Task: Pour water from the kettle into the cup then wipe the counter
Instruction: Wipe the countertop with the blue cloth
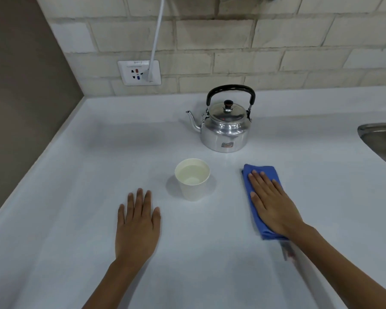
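My right hand [271, 205] lies flat, fingers spread, on the folded blue cloth [257, 197], right of the white paper cup [192, 179]. The cloth's long axis runs toward the steel kettle [226, 128]. My left hand [137, 224] rests open, empty, left of the cup.

Left hand [137, 228]: bare, no glove, ring or watch; five fingers visible, nails short and unpainted. Left forearm: bare to frame edge at 7 o'clock, no sleeve or cuff in view. Right hand [274, 204]: bare, no ring, nails short and unpainted; little finger not clearly seen. Right forearm: bare to frame edge at 4 o'clock, no sleeve, wristband or bracelet. Nothing worn on either visible limb.
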`<state>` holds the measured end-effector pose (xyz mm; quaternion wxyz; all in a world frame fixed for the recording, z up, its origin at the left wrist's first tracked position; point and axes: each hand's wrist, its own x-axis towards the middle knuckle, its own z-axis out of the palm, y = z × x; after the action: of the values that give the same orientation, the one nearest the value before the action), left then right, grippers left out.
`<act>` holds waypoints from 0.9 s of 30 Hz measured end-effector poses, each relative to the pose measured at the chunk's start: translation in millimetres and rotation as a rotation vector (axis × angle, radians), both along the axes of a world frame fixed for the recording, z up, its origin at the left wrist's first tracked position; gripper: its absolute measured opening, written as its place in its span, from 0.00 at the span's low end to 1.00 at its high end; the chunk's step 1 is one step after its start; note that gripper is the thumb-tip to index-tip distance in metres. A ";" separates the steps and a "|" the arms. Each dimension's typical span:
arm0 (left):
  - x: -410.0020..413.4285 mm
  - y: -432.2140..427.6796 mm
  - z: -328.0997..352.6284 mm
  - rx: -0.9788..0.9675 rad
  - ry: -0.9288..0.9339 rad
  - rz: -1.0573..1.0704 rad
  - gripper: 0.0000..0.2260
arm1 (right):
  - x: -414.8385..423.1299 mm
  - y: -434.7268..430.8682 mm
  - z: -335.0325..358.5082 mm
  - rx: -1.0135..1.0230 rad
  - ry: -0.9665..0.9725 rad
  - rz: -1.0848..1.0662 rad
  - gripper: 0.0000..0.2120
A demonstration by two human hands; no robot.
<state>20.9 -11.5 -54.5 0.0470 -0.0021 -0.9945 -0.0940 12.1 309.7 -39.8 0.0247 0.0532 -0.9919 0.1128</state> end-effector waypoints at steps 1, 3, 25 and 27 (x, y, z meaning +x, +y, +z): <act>-0.5 0.4 0.0 -0.006 -0.009 0.007 0.25 | -13.7 -5.4 1.7 0.001 -0.017 -0.018 0.24; -1.1 1.3 1.5 -0.022 -0.017 0.009 0.25 | -37.3 -24.3 3.8 0.025 -0.040 0.011 0.24; 1.2 2.8 1.9 -0.018 0.014 0.006 0.28 | -80.6 -39.8 1.8 0.021 -0.060 0.625 0.23; -0.6 2.4 0.1 -0.024 -0.002 0.013 0.24 | -88.6 -41.9 7.9 0.025 -0.091 0.620 0.23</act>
<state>20.3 -9.1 -54.4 0.0465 0.0041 -0.9956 -0.0817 -76.5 267.8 -31.9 -0.0559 0.3483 -0.9298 0.1051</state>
